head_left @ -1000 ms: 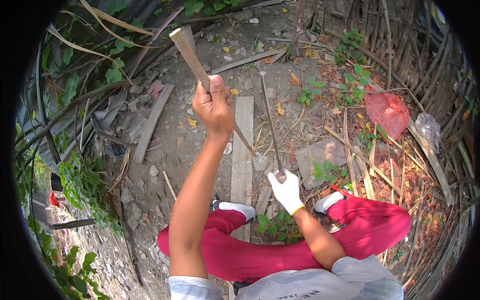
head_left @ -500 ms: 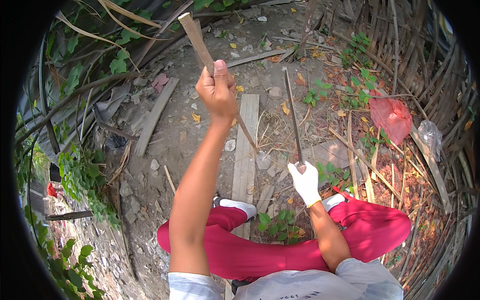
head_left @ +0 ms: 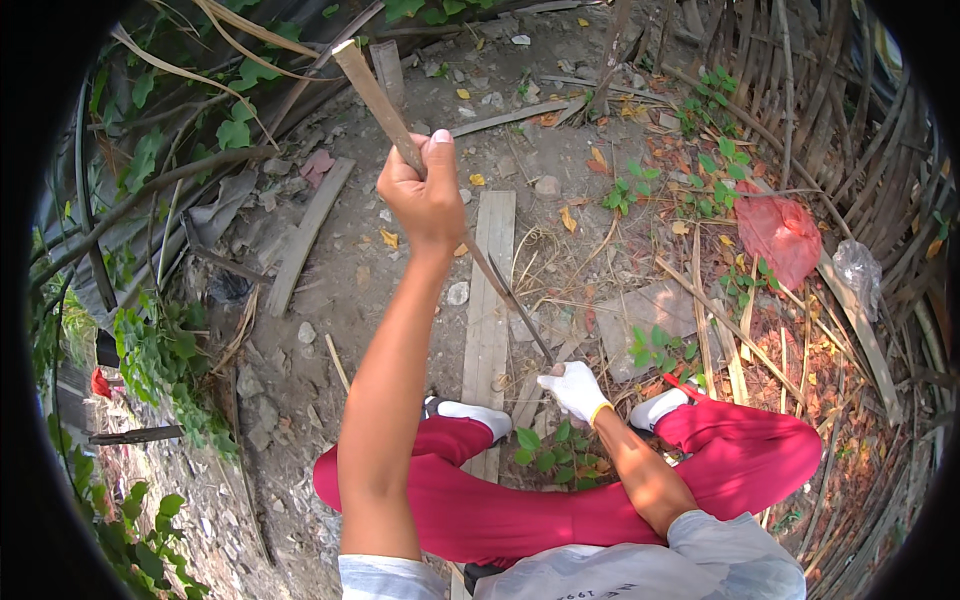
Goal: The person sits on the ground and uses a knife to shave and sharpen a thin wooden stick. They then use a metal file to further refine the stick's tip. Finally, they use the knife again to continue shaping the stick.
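My bare left hand (head_left: 425, 205) is closed round a brown wooden stick (head_left: 375, 95), thumb pointing up along it. The stick slants from its pale cut end at upper left down to the right, past my hand. Lower and to the right, my right hand (head_left: 576, 390), in a white glove, grips a long knife (head_left: 532, 328) with a narrow dark blade. Its blade slopes up and left, overlapping the stick's lower end; whether they touch, I cannot tell. The knife's handle is hidden in the glove.
A long plank (head_left: 490, 270) lies between my feet, another plank (head_left: 312, 235) to its left. Right of these are a flat slab (head_left: 650, 315), loose sticks, a red plastic bag (head_left: 778, 238) and a clear bag (head_left: 858, 278). A stick fence (head_left: 850, 130) curves along the right.
My right hand has swung the knife leftward and down, from nearly upright to slanting across the stick's lower end. The stick in my left hand has tilted slightly further left.
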`<state>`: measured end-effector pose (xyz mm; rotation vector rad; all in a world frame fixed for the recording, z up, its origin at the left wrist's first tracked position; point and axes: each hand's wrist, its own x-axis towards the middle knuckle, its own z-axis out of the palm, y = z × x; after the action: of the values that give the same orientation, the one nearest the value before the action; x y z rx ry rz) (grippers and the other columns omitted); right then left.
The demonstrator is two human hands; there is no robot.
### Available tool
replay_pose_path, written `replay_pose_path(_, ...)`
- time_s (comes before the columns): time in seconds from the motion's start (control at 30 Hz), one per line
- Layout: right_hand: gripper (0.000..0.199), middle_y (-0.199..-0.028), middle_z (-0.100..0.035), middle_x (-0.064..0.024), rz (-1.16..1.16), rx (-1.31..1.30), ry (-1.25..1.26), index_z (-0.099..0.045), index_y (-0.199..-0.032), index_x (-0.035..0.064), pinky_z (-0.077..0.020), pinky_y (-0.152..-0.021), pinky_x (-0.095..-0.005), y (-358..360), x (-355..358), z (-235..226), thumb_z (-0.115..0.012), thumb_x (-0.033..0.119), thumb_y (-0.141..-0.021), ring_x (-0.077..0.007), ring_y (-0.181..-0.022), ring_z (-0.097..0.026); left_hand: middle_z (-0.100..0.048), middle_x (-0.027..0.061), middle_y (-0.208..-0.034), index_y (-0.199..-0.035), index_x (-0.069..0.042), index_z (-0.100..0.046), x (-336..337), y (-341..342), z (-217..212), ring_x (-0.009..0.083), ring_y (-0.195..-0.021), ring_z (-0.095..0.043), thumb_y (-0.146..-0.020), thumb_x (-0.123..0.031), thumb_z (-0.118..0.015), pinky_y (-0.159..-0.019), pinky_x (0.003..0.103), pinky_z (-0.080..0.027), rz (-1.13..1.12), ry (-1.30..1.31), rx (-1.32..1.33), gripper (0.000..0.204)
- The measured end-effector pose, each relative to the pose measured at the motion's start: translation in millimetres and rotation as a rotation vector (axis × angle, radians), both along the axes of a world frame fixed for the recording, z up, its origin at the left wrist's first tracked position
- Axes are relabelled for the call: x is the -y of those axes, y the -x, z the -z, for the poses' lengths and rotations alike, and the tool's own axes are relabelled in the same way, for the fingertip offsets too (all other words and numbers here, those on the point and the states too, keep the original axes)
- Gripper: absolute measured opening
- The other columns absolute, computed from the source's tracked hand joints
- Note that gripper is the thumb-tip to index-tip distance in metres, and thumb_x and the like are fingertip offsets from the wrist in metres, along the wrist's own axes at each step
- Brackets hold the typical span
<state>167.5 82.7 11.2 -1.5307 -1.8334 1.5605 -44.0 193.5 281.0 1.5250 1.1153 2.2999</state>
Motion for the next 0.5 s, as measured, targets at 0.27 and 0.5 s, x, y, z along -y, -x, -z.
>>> replay_pose_path(0.27, 0.039, -0.091, -0.072, -0.0263, -0.123, 0.263, 0.178, -0.073, -0.090, -0.0015, -0.0568, -0.078, -0.0467, 28.9, 4.9, 53.3, -0.061, 0.036, -0.092, -0.0376, -0.086, -0.073, -0.048, -0.0073, -0.064, -0.076, -0.006, -0.052, -8.5, -18.2, 1.7, 0.0015, -0.057, -0.039, -0.096, -0.010, -0.068, -0.050, 0.023, -0.031, -0.036, 0.047, 0.027, 0.026)
replay_pose_path(0.5, 0.042, -0.060, -0.065, -0.0176, 0.016, 0.059, 0.204, -0.067, -0.082, -0.0025, -0.0537, -0.060, -0.0411, 20.1, 18.7, 44.0, -0.065, 0.038, -0.092, -0.0299, -0.054, -0.067, -0.048, -0.0076, -0.064, -0.073, -0.008, -0.051, 10.3, -1.7, 13.3, 0.0014, -0.058, -0.040, -0.094, -0.011, -0.071, -0.050, 0.023, -0.032, 0.009, 0.094, -0.001, 0.029)
